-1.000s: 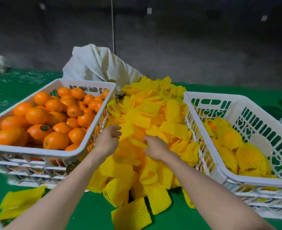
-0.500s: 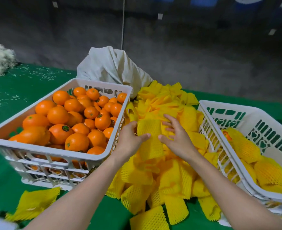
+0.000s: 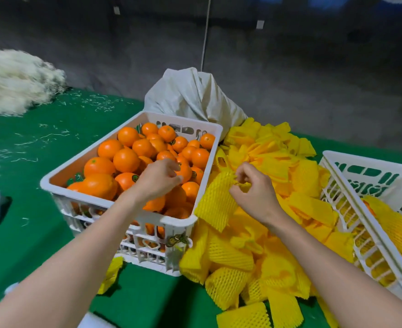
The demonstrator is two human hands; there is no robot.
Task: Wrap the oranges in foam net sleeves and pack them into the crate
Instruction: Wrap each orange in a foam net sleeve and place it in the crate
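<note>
A white crate (image 3: 133, 216) on the left is full of bare oranges (image 3: 126, 160). My left hand (image 3: 158, 178) reaches into it and its fingers curl around one orange (image 3: 184, 172) near the crate's right side. My right hand (image 3: 254, 194) pinches the top edge of a yellow foam net sleeve (image 3: 215, 202), which hangs down just right of that crate. Below and behind it lies a heap of yellow sleeves (image 3: 261, 261). On the right, a second white crate (image 3: 332, 166) holds wrapped oranges (image 3: 398, 229).
A tied white sack (image 3: 193, 95) stands behind the orange crate. A pile of pale shredded filler (image 3: 13, 81) lies at the far left on the green table cover (image 3: 29, 162). A few loose sleeves (image 3: 111, 273) lie in front of the left crate.
My left hand has let go of the sleeve and moved left into the orange crate onto an orange. My right hand now holds the sleeve alone. The camera has turned left.
</note>
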